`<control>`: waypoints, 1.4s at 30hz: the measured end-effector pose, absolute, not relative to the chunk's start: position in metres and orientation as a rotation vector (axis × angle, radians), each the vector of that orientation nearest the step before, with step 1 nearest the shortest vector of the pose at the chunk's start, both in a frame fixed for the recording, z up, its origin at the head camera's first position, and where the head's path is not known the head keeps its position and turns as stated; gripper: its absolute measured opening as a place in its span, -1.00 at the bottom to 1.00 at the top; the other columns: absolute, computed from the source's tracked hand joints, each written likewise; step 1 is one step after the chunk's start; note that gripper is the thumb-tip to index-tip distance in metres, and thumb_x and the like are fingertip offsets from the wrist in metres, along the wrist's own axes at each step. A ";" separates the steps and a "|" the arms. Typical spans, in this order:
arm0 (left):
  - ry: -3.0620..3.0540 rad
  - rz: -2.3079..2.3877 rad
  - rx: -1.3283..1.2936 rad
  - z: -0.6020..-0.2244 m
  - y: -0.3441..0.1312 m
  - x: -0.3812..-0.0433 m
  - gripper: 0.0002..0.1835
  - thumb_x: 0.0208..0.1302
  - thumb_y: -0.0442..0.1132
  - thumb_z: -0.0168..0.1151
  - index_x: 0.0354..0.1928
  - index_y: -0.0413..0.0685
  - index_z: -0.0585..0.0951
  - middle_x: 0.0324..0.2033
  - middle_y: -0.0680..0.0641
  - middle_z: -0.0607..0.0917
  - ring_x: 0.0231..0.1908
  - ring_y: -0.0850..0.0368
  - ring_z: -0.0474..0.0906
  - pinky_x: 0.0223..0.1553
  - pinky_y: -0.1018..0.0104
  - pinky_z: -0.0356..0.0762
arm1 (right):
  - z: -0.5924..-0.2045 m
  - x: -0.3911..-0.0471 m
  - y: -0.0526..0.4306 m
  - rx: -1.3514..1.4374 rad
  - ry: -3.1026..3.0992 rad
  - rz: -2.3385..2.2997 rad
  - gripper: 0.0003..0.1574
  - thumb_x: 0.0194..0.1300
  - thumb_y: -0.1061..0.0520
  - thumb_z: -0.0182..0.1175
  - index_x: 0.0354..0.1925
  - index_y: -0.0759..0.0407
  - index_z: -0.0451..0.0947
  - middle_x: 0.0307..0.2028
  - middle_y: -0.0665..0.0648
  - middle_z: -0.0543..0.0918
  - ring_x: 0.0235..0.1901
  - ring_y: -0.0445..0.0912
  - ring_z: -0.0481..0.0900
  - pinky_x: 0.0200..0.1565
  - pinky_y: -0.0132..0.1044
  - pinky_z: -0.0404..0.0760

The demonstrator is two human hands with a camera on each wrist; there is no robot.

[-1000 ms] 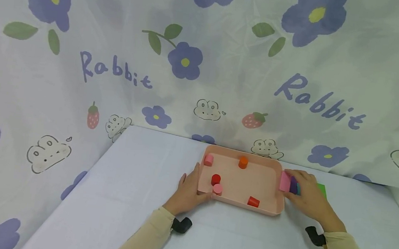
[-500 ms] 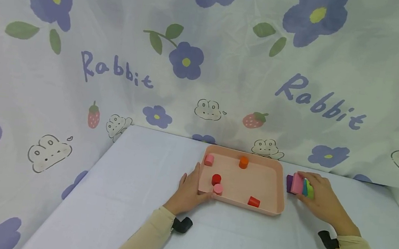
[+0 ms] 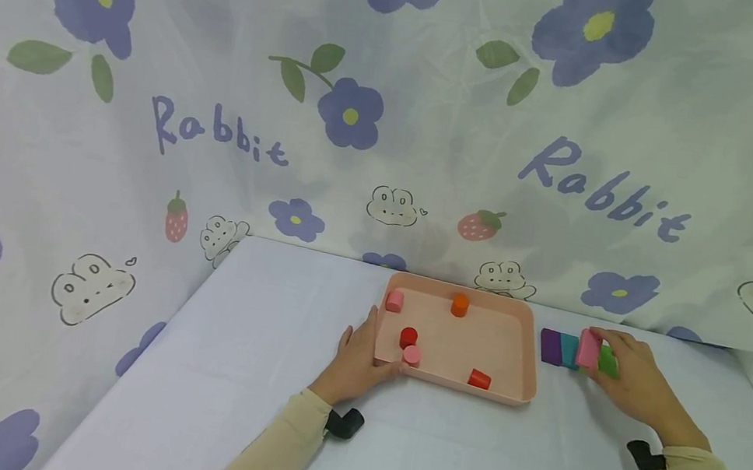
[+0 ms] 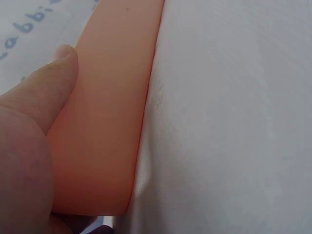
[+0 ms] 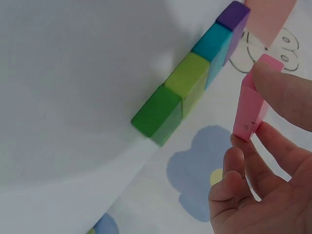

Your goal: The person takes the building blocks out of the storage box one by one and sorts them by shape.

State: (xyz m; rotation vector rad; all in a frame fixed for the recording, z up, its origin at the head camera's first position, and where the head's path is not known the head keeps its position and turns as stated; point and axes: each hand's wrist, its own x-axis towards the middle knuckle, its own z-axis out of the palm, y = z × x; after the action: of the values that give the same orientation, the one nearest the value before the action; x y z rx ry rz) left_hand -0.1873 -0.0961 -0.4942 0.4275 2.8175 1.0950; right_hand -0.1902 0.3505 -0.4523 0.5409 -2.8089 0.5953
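Observation:
My left hand (image 3: 355,362) holds the near left corner of a shallow peach tray (image 3: 456,391); its thumb lies along the tray wall in the left wrist view. To the right of the tray, my right hand (image 3: 637,381) pinches a pink rectangular block (image 5: 249,109) between thumb and fingertips, raised above a row of blocks. That row, set end to end, has a purple block (image 5: 235,17), a teal block (image 5: 213,46), a light green block (image 5: 189,73) and a dark green block (image 5: 158,114). From the head, the pink block and fingers partly hide the green ones.
Inside the tray are small cylinders: a pink one (image 3: 394,301), an orange one (image 3: 459,305), a red one (image 3: 408,338), another pink one (image 3: 412,355) and a red one on its side (image 3: 479,379). A patterned cloth (image 3: 402,144) hangs behind the white table (image 3: 255,306).
My right hand has carried the pink block rightward from the tray's right edge, along the row, uncovering the purple and teal blocks. My left hand and the tray have stayed put.

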 end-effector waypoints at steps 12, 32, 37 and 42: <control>2.808 1.099 0.423 -0.494 -0.096 -0.187 0.25 0.24 0.25 0.32 0.57 -0.30 -0.23 0.55 -0.23 0.07 0.53 -0.14 -0.01 0.47 -0.25 -0.36 | -0.456 -0.194 0.378 0.486 -2.905 0.589 -0.20 0.12 0.32 0.41 0.26 0.48 0.31 0.12 0.59 0.41 -0.09 0.38 0.42 -0.15 0.32 0.52; 2.808 1.125 0.436 -0.496 -0.097 -0.187 0.24 0.24 0.25 0.32 0.57 -0.32 -0.22 0.55 -0.23 0.09 0.52 -0.14 0.01 0.46 -0.28 -0.34 | -0.461 -0.194 0.408 0.405 -3.011 0.571 -0.24 0.16 0.32 0.39 0.25 0.50 0.28 0.12 0.62 0.36 -0.10 0.43 0.42 -0.14 0.34 0.53; 2.809 1.123 0.438 -0.495 -0.096 -0.187 0.24 0.24 0.25 0.32 0.57 -0.31 -0.21 0.55 -0.23 0.09 0.53 -0.14 0.00 0.46 -0.27 -0.35 | -0.462 -0.195 0.412 0.402 -3.029 0.553 -0.25 0.15 0.33 0.39 0.23 0.52 0.29 0.12 0.64 0.36 -0.09 0.45 0.44 -0.12 0.36 0.53; 2.809 1.119 0.435 -0.496 -0.096 -0.187 0.23 0.24 0.25 0.31 0.57 -0.31 -0.21 0.54 -0.23 0.10 0.52 -0.14 0.01 0.46 -0.27 -0.35 | -0.463 -0.195 0.413 0.381 -3.071 0.565 -0.25 0.18 0.30 0.38 0.24 0.54 0.28 0.12 0.68 0.35 -0.07 0.50 0.44 -0.09 0.39 0.52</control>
State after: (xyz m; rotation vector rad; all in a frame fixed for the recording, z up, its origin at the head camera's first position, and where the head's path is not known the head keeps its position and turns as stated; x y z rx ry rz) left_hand -0.1874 -0.0960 -0.4955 0.4349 2.8091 1.1193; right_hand -0.1950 0.4131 -0.4635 0.3814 -3.0712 0.5648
